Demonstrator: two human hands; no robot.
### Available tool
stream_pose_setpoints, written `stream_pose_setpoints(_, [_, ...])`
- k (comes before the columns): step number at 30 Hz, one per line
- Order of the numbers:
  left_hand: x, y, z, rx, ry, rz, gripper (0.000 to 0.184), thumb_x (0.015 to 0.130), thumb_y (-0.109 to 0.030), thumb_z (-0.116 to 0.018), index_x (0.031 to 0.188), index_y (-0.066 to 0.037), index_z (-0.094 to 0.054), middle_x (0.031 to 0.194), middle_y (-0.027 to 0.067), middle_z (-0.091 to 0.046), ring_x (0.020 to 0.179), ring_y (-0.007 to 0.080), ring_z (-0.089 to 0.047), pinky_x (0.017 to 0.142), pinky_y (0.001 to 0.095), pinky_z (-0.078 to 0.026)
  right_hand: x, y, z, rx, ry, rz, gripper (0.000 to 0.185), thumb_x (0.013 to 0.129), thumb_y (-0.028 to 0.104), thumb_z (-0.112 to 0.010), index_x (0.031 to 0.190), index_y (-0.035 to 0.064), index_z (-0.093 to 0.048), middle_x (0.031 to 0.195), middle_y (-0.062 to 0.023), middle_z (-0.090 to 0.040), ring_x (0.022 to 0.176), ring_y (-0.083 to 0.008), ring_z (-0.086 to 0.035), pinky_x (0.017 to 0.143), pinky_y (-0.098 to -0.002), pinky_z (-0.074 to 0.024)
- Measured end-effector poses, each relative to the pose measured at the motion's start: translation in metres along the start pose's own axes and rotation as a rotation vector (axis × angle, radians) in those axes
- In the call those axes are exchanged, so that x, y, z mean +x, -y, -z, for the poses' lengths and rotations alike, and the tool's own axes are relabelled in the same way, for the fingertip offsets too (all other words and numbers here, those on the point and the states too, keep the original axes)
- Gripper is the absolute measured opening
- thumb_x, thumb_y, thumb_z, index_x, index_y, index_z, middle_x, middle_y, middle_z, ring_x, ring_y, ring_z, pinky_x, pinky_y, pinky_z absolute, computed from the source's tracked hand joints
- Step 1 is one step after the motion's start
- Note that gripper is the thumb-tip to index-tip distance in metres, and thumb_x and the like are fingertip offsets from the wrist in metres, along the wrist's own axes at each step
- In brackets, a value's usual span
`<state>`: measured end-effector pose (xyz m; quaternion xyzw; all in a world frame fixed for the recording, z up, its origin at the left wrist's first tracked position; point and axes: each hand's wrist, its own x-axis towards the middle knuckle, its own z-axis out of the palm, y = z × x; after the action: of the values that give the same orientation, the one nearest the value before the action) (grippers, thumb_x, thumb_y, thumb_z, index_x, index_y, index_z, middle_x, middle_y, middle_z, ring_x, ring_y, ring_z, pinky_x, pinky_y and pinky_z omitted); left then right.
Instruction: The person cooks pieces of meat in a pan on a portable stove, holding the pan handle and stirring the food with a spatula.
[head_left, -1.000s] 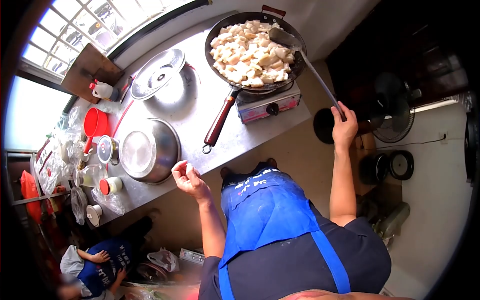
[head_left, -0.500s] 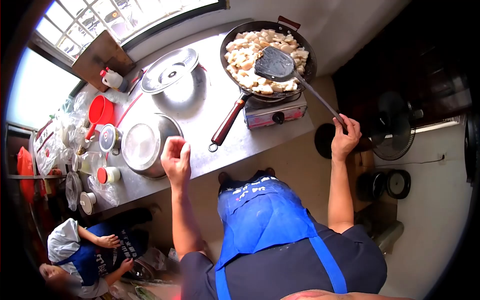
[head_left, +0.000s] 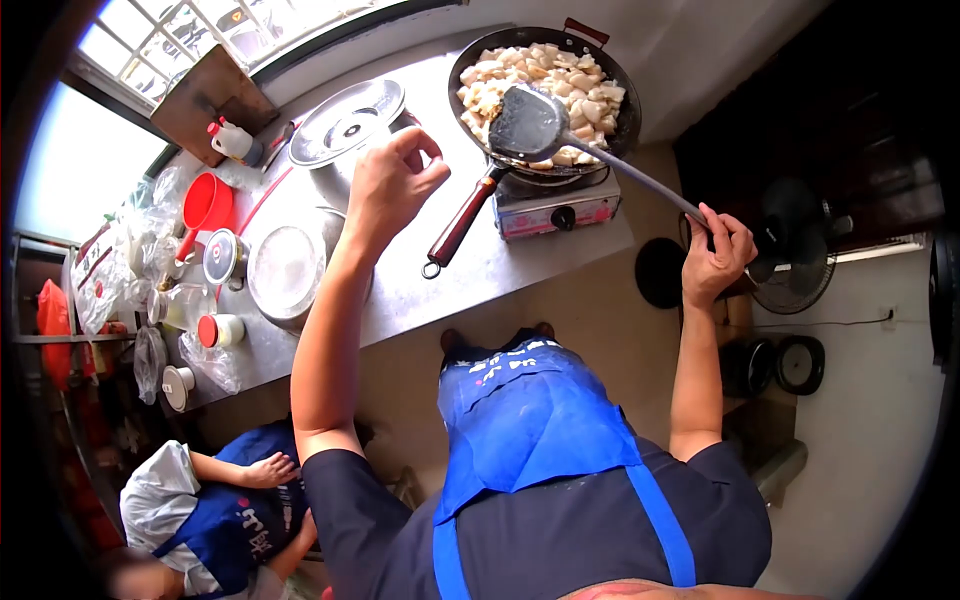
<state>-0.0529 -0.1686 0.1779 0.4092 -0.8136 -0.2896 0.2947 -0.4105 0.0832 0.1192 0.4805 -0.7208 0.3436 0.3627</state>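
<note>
My right hand (head_left: 718, 258) is wrapped round the handle of a long spatula (head_left: 528, 124). The spatula's dark blade is over the left part of a wok (head_left: 630, 118) full of pale chunks of food (head_left: 580, 85). Under the wok is a portable gas stove (head_left: 558, 213), and the wok's wooden handle (head_left: 466, 220) points toward the counter's front edge. My left hand (head_left: 395, 185) is raised above the counter, between a metal lid (head_left: 350, 125) and that handle. Its fingers are curled to the thumb, and whatever they may hold is hidden.
On the metal counter (head_left: 400, 305) are an upturned metal bowl (head_left: 285, 265), a red scoop (head_left: 208, 203), jars, a bottle (head_left: 235, 142) and plastic bags. A wooden board (head_left: 212, 103) leans near the window. Another person (head_left: 225, 505) is at the lower left; a fan (head_left: 795, 250) stands right.
My left hand has risen from the counter's front edge toward the lid. The spatula's blade has moved from the wok's right side to its left, and my right hand has shifted slightly right and down.
</note>
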Motion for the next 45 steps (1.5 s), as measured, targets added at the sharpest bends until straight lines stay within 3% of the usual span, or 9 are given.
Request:
stream_pose_setpoints(15, [0.028,0.017,-0.004,0.094,-0.03,-0.07,0.031,0.089,-0.028,-0.084,0.093,-0.001,-0.072,0.067,0.0103,-0.068,0.06,0.0183,-0.066,0.058,0.034,-0.052,0.016,0.034,0.008,0.042,-0.016,0.145,0.036,0.075,0.008,-0.092,0.11,0.0162,-0.085,0.094,0.0045,-0.065,0.092,-0.0164,-0.062,0.094,-0.0351,-0.0427])
stream_pose_setpoints(17, [0.027,0.023,-0.005,0.071,-0.018,-0.026,0.032,0.088,-0.03,-0.086,0.089,-0.003,-0.069,0.066,0.0015,-0.058,0.06,0.0091,-0.051,0.055,0.0287,-0.04,0.018,0.036,0.007,0.047,-0.016,0.157,0.035,0.076,0.009,-0.092,0.109,0.0171,-0.085,0.095,0.0048,-0.065,0.093,-0.016,-0.062,0.094,-0.0353,-0.042])
stream_pose_setpoints(24, [0.024,0.037,-0.006,0.032,-0.044,-0.005,0.034,0.088,-0.032,-0.087,0.087,-0.004,-0.067,0.065,-0.0002,-0.055,0.06,0.0083,-0.049,0.053,0.0282,-0.037,0.021,0.042,0.002,0.075,-0.016,0.185,0.033,0.077,0.01,-0.091,0.108,0.0183,-0.085,0.095,0.0048,-0.064,0.094,-0.0154,-0.063,0.093,-0.035,-0.0415])
stream_pose_setpoints(26, [0.026,0.038,-0.004,0.056,-0.025,0.016,0.038,0.086,-0.034,-0.087,0.087,0.0,-0.07,0.071,0.0116,-0.068,0.066,0.0192,-0.067,0.061,0.0341,-0.054,0.021,0.043,0.001,0.082,-0.015,0.187,0.033,0.077,0.011,-0.091,0.108,0.0184,-0.085,0.095,0.0049,-0.064,0.094,-0.0155,-0.063,0.094,-0.035,-0.0413])
stream_pose_setpoints(29, [0.031,0.046,-0.008,0.062,-0.068,-0.025,0.035,0.088,-0.033,-0.087,0.086,-0.004,-0.066,0.067,-0.0003,-0.056,0.061,0.0091,-0.049,0.055,0.0281,-0.039,0.021,0.044,-0.001,0.087,-0.027,0.18,0.032,0.078,0.011,-0.09,0.108,0.0184,-0.085,0.095,0.0049,-0.064,0.093,-0.0156,-0.063,0.094,-0.0348,-0.0409])
stream_pose_setpoints(36, [0.037,0.04,-0.01,-0.004,-0.033,-0.011,0.033,0.087,-0.029,-0.087,0.088,-0.005,-0.065,0.066,0.0,-0.056,0.061,0.009,-0.05,0.056,0.0285,-0.04,0.018,0.041,0.0,0.086,-0.018,0.167,0.032,0.078,0.013,-0.09,0.109,0.0179,-0.085,0.095,0.005,-0.065,0.093,-0.0154,-0.063,0.094,-0.0338,-0.0403])
stream_pose_setpoints(38, [0.039,0.037,-0.008,0.046,0.0,0.057,0.042,0.084,-0.036,-0.088,0.094,0.0,-0.07,0.072,0.0098,-0.067,0.066,0.0199,-0.065,0.064,0.0334,-0.054,0.018,0.042,0.001,0.084,-0.018,0.169,0.032,0.078,0.013,-0.091,0.109,0.0178,-0.085,0.095,0.005,-0.064,0.093,-0.0154,-0.063,0.094,-0.0338,-0.0404])
stream_pose_setpoints(44, [0.037,0.048,0.0,-0.019,0.001,0.162,0.034,0.084,-0.028,-0.085,0.103,-0.002,-0.073,0.074,0.0077,-0.068,0.071,0.0141,-0.065,0.066,0.0301,-0.052,0.018,0.046,-0.002,0.096,-0.018,0.164,0.033,0.076,0.013,-0.091,0.108,0.0179,-0.085,0.095,0.005,-0.064,0.093,-0.0156,-0.063,0.093,-0.034,-0.0409])
stream_pose_setpoints(45, [0.037,0.056,0.0,-0.104,0.041,0.196,0.03,0.087,-0.026,-0.081,0.105,-0.003,-0.074,0.073,0.0018,-0.066,0.068,0.0113,-0.062,0.064,0.0295,-0.05,0.018,0.047,-0.003,0.097,-0.015,0.16,0.033,0.076,0.012,-0.091,0.108,0.0178,-0.085,0.095,0.0049,-0.064,0.093,-0.0157,-0.063,0.093,-0.0342,-0.041])
